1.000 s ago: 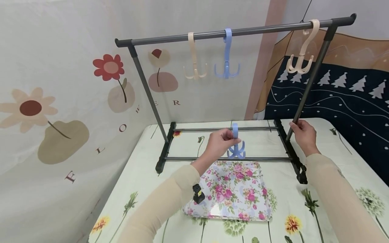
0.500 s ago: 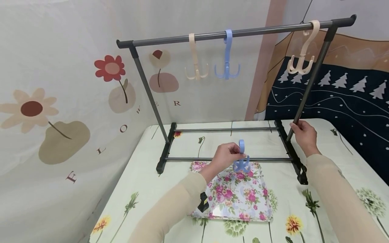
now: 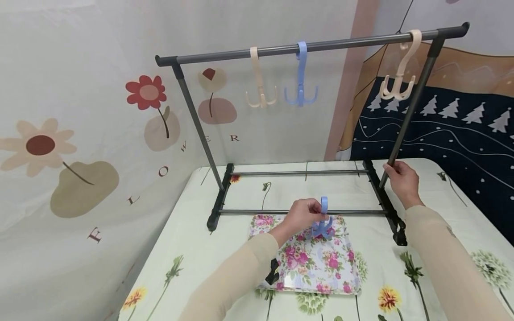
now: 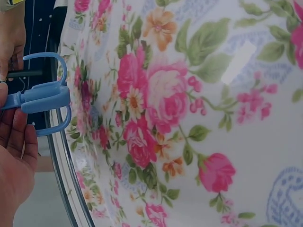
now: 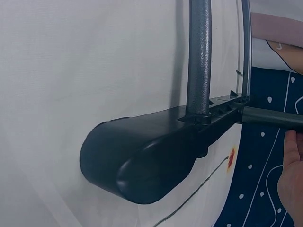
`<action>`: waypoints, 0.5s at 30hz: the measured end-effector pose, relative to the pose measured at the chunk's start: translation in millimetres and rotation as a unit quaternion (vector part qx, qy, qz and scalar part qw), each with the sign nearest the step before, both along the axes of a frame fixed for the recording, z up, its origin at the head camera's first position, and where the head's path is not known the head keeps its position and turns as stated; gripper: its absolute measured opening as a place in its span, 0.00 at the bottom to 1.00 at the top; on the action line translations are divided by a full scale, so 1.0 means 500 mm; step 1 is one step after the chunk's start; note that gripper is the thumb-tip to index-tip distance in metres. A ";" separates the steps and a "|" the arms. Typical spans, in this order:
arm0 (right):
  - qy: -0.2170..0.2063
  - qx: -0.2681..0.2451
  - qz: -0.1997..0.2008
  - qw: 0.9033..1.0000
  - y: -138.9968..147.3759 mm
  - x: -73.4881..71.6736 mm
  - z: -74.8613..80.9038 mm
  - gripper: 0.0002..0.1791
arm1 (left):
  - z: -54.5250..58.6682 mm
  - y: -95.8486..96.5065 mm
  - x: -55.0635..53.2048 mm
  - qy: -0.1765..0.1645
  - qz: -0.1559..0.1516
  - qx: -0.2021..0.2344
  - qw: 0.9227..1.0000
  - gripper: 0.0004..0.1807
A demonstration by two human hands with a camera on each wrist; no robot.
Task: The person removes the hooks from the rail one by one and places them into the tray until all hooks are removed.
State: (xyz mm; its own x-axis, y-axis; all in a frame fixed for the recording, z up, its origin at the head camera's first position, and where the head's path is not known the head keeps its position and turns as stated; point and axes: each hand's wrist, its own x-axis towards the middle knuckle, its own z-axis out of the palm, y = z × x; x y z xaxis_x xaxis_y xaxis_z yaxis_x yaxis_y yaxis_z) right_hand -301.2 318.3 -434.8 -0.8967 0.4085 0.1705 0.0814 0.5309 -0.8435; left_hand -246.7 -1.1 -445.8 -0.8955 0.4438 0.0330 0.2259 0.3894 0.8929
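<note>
My left hand (image 3: 303, 215) pinches a blue multi-prong hanger hook (image 3: 322, 228) by its stem, its curved top upward and its prongs over the floral tray (image 3: 337, 272). In the left wrist view the prongs of the blue hook (image 4: 47, 101) show close up beside the fingers. My right hand (image 3: 403, 182) grips the lower part of the right upright of the dark garment rack (image 3: 405, 125). On the rack's top bar hang a beige hook (image 3: 257, 80) and a blue hook (image 3: 301, 76) near the middle, and another beige hook (image 3: 401, 71) at the right end.
The rack's black feet (image 3: 220, 198) stand on a table with a flower-print cloth (image 3: 180, 249); two low bars join them. In the right wrist view a black foot (image 5: 142, 151) fills the middle. Behind are a pale flower-print curtain (image 3: 96, 67) and a dark tree-print cloth (image 3: 449, 129).
My left hand has moved down and slightly right with the blue hook, from the rack's low front bar to over the floral tray. My right hand has stayed on the upright.
</note>
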 end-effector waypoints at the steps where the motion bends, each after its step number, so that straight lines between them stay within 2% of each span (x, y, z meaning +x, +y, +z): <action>1: 0.000 0.000 0.001 1.000 -0.001 0.000 0.000 0.29 | -0.002 0.000 0.000 0.001 0.001 -0.002 1.000 0.06; 9: -0.002 0.003 0.003 1.000 -0.001 0.000 -0.004 0.31 | -0.016 -0.005 -0.003 0.001 -0.005 -0.027 1.000 0.06; 15: 0.000 0.007 0.003 1.000 0.003 -0.003 -0.007 0.31 | -0.021 -0.016 -0.007 0.005 -0.039 -0.036 0.999 0.05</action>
